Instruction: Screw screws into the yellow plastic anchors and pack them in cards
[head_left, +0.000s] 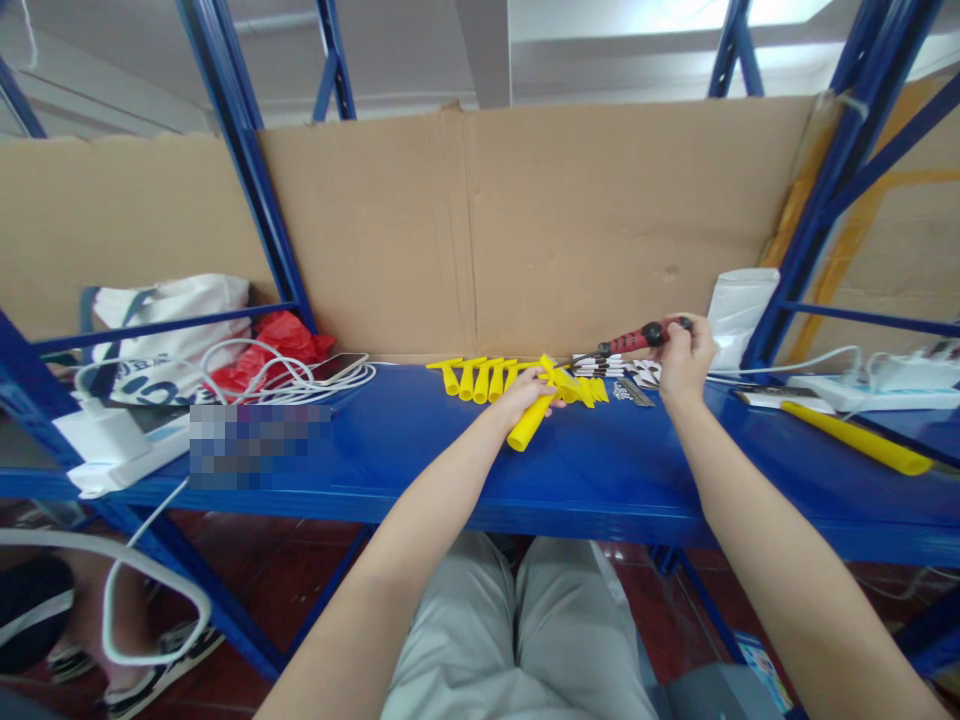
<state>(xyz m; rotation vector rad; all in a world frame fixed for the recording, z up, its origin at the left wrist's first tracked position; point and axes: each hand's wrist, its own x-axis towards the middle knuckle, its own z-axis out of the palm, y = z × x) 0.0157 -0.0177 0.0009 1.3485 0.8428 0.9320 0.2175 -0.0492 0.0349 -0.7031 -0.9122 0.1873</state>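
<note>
Near the middle of the blue shelf, my left hand (529, 390) is closed around a yellow plastic tool with a hollow tube handle (529, 426). The open end of that handle points toward me. My right hand (686, 358) grips a red and black screwdriver (634, 339) near its back end, holding it almost level. Its shaft runs left to the head of the yellow tool; whether the tip touches is too small to tell. Behind my left hand stands a row of similar yellow tools (480, 381). Small yellow pieces (598, 390) lie just right of it.
Small white and dark packets (600, 366) and small metal parts (634, 392) lie below my right hand. A long yellow tube (855, 438) and a power strip (892, 392) are at right. Cables (330, 378), a red bag (281, 340) and a charger (101, 430) sit left. Cardboard (562, 220) stands behind.
</note>
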